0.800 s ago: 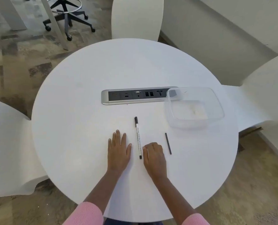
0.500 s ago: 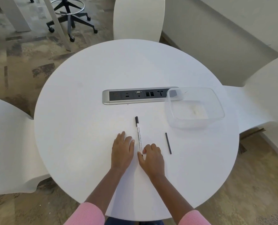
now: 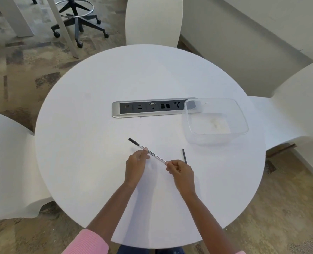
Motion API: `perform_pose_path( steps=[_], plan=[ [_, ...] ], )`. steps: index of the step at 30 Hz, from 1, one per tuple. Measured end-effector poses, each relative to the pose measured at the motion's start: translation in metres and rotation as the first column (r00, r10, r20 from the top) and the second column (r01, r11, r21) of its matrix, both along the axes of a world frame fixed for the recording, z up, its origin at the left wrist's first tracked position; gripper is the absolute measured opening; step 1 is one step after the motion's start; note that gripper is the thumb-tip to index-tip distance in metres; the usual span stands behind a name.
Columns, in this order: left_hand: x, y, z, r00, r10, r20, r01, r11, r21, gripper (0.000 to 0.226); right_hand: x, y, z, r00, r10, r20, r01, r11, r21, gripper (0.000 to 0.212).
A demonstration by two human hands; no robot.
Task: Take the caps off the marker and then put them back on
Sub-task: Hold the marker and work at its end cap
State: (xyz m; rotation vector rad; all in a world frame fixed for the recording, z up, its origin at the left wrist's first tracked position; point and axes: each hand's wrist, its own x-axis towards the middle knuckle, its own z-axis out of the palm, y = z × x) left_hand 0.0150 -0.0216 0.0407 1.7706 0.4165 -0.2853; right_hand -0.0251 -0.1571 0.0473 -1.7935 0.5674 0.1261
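Whiteboard marker (image 3: 156, 156) held in both hands above the table (image 3: 97, 107).
Left hand (image 3: 136, 165) pinches its barrel; right hand (image 3: 179, 169) grips the near end.

White marker (image 3: 156, 157) slanted, black cap (image 3: 133, 142) on.

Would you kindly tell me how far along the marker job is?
Barely started. Done: no cap visibly off; the far cap is on the marker. In hand: the left hand grips the barrel, the right hand pinches the near end, hiding that cap. Left: pull both caps, then refit them.
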Motion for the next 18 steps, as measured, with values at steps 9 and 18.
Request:
perform_pose_path(
  steps=[9,18],
  plan=[
    [0.004,-0.009,0.017,0.968,0.097,-0.233,-0.234,0.688,-0.687,0.016,0.005,-0.015,0.025,0.991,0.127,-0.047,-0.114,0.969,0.219,0.023],
    [0.006,-0.011,0.025,0.980,0.084,-0.182,-0.191,0.672,-0.715,0.011,0.007,-0.013,0.034,0.967,0.147,-0.208,-0.074,0.944,0.323,0.044]
  ],
)
